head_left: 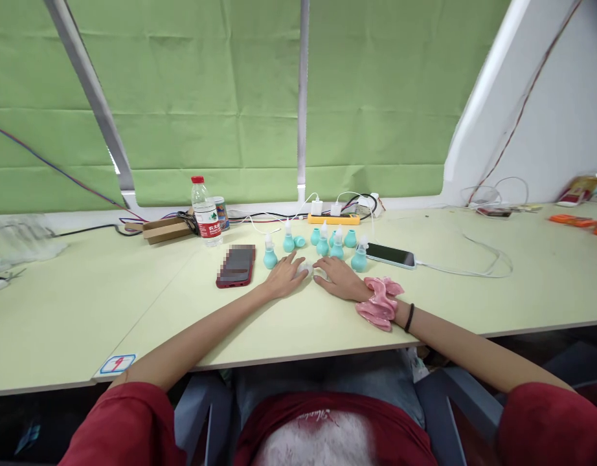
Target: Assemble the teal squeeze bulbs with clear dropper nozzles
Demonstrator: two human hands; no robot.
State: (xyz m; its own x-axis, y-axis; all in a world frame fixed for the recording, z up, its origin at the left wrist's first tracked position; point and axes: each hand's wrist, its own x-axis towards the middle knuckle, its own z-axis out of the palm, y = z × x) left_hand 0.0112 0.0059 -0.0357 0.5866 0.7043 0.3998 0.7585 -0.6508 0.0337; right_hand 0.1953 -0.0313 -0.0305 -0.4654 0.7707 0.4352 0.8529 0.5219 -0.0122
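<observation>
My left hand (pixel 285 277) lies on the table with its fingers stretched out and slightly apart. My right hand (pixel 342 278) rests opposite it, fingers loosely bent and thumb apart from the forefinger. Small clear plastic pieces (pixel 305 267) lie between my hands, close to the fingertips; their exact shape is too small to tell. Just beyond stand several teal squeeze bulbs with clear pointed nozzles, among them one bulb (pixel 270 259) by my left fingers and another (pixel 359 260) by my right hand. Several teal bulbs without nozzles (pixel 349 239) are among them.
A red-cased phone (pixel 237 265) lies left of my hands, another phone (pixel 390 255) on a charging cable to the right. Behind are a water bottle (pixel 207 213), a can (pixel 221 212), a cardboard tray (pixel 166 230) and a yellow power strip (pixel 333 219). Orange items (pixel 572 221) lie far right.
</observation>
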